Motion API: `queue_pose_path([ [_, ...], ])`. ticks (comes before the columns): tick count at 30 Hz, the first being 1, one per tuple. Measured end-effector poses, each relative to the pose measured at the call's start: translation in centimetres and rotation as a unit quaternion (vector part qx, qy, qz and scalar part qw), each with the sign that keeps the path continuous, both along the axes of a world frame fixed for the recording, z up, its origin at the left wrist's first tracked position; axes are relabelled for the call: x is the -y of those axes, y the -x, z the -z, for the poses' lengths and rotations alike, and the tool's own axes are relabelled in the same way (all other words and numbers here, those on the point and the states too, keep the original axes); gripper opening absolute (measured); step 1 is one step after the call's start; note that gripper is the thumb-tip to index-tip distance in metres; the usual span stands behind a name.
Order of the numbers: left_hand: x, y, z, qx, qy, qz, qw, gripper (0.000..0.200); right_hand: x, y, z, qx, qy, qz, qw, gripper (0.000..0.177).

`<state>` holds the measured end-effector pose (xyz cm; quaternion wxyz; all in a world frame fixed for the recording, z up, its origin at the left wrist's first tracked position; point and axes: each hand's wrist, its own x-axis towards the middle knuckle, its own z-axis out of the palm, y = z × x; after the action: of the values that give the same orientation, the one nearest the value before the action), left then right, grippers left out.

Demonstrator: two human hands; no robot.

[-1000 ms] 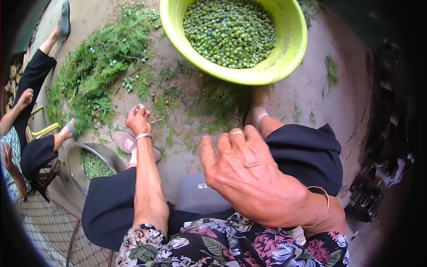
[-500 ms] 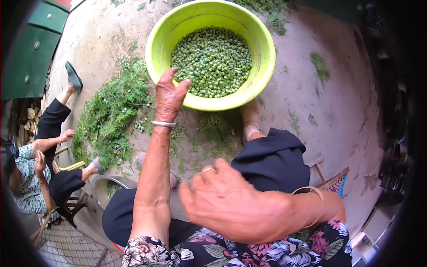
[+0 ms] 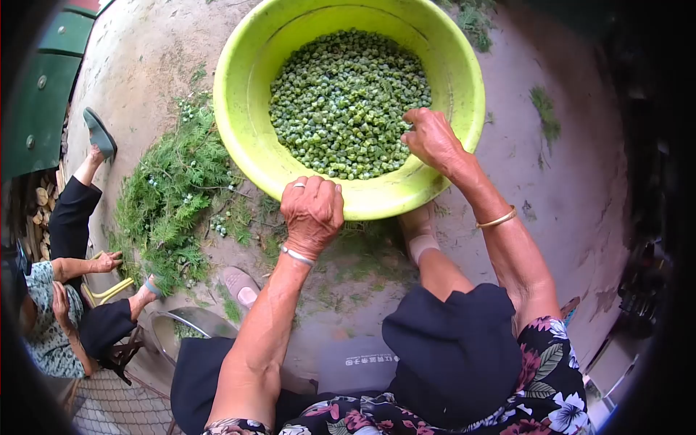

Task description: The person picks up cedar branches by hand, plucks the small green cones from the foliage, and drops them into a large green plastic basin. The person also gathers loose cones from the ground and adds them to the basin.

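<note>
A large yellow-green plastic basin holds a heap of small round green berries, with bits of green sprig among them. My left hand, wearing a ring and a silver bangle, is closed over the basin's near rim. Over the inner right wall is my right hand, a gold bangle on its wrist. Its index finger and thumb are apart and point toward the berries. Nothing shows between them; the other fingers are partly hidden.
Cut evergreen branches with berries lie left of the basin. Another person sits at the left edge, beside a metal bowl. A loose sprig lies on the ground at right. My shoe is below the branches.
My left hand has gone from reaching over the rim to gripping it. My right hand has moved from my lap to the basin's right side. The basin appears larger and nearer.
</note>
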<state>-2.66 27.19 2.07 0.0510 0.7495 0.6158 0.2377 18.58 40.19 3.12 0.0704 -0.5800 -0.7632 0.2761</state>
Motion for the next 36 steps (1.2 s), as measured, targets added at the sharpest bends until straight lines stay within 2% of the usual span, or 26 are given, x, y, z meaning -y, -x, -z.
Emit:
queue_pose_path([
  [1,0.0,0.0,0.1,-0.003,0.007,0.002,1.0,0.008,-0.3,0.3,1.2,-0.024,-0.01,-0.007,1.0,0.013],
  [3,-0.1,0.1,0.1,-0.004,0.004,0.006,1.0,0.005,-1.0,0.8,3.0,0.002,-0.002,-0.011,1.0,0.015],
  [5,-0.1,0.2,0.2,-0.008,0.011,0.011,1.0,0.003,-1.8,1.6,3.9,0.061,0.05,-0.012,0.997,0.038],
  [7,-0.2,0.1,0.2,0.004,0.004,0.014,1.0,0.003,-2.2,2.3,4.7,0.05,0.029,-0.013,0.998,0.032],
  [10,-0.2,0.2,0.1,-0.004,0.01,0.02,1.0,0.003,-2.7,2.9,6.1,0.1,-0.007,-0.031,0.994,0.008],
  [11,-0.4,0.1,-0.1,-0.002,0.016,0.02,1.0,0.003,-2.7,2.7,6.1,0.099,-0.006,-0.028,0.995,0.008],
  [13,-0.7,-0.3,-0.9,-0.014,0.055,0.013,0.998,0.005,-2.3,2.0,5.4,0.014,0.029,0.034,0.999,0.011],
  [14,-0.9,-0.3,-1.3,-0.026,0.094,0.004,0.995,0.007,-1.7,1.0,5.7,-0.042,-0.022,0.023,0.999,0.016],
  [15,-1.3,-0.5,-1.6,-0.027,0.092,0.003,0.995,0.007,-1.3,0.9,4.9,-0.043,-0.024,0.022,0.999,0.016],
  [17,-2.0,-1.1,-2.0,0.103,0.172,-0.05,0.978,0.015,-0.6,0.6,2.6,-0.159,0.081,0.086,0.98,0.014],
  [18,-2.8,-1.4,-1.9,0.227,0.21,-0.07,0.948,0.026,0.0,0.6,2.0,-0.16,0.079,0.084,0.98,0.014],
  [19,-3.7,-1.9,-2.0,0.226,0.209,-0.072,0.949,0.026,0.6,0.6,1.5,-0.234,0.135,0.101,0.957,0.014],
  [20,-4.8,-2.6,-2.4,0.369,0.274,-0.08,0.884,0.029,1.2,0.7,1.2,-0.306,0.19,0.118,0.925,0.015],
  [21,-5.6,-3.3,-2.6,0.503,0.33,-0.087,0.794,0.033,1.6,0.8,0.9,-0.308,0.191,0.115,0.925,0.015],
  [23,-6.7,-4.3,-2.7,0.608,0.389,-0.075,0.688,0.032,2.4,0.9,0.6,-0.317,0.175,0.073,0.929,0.016],
  [24,-6.8,-4.7,-2.5,0.618,0.377,-0.057,0.688,0.023,2.8,0.8,0.9,-0.298,0.165,0.064,0.938,0.014],
  [25,-6.9,-4.8,-2.2,0.617,0.381,-0.056,0.686,0.023,3.3,0.8,1.0,-0.297,0.166,0.068,0.938,0.014],
  [27,-6.8,-4.9,-1.3,0.584,0.41,-0.088,0.695,0.014,3.9,0.8,1.0,-0.337,0.18,0.078,0.921,0.013],
  [29,-7.0,-5.0,-0.6,0.695,0.429,-0.123,0.564,0.011,4.0,0.3,0.7,-0.337,0.191,0.081,0.918,0.011],
  [31,-7.6,-4.4,0.2,0.756,0.454,-0.145,0.449,0.014,3.9,0.0,0.2,-0.416,0.236,0.11,0.871,0.01],
  [32,-8.1,-4.2,0.3,0.747,0.449,-0.157,0.464,0.015,3.9,-0.2,0.0,-0.428,0.262,0.102,0.859,0.009],
  [33,-8.8,-3.6,0.9,0.767,0.443,-0.112,0.451,0.016,3.9,-0.4,0.2,-0.429,0.262,0.104,0.858,0.009],
  [35,-9.9,-3.2,1.2,0.702,0.437,-0.122,0.55,0.018,3.9,-0.6,0.5,-0.492,0.282,0.161,0.808,0.007],
  [36,-10.6,-3.5,1.1,0.646,0.396,-0.122,0.641,0.019,3.8,-0.6,0.6,-0.519,0.283,0.193,0.783,0.007],
])
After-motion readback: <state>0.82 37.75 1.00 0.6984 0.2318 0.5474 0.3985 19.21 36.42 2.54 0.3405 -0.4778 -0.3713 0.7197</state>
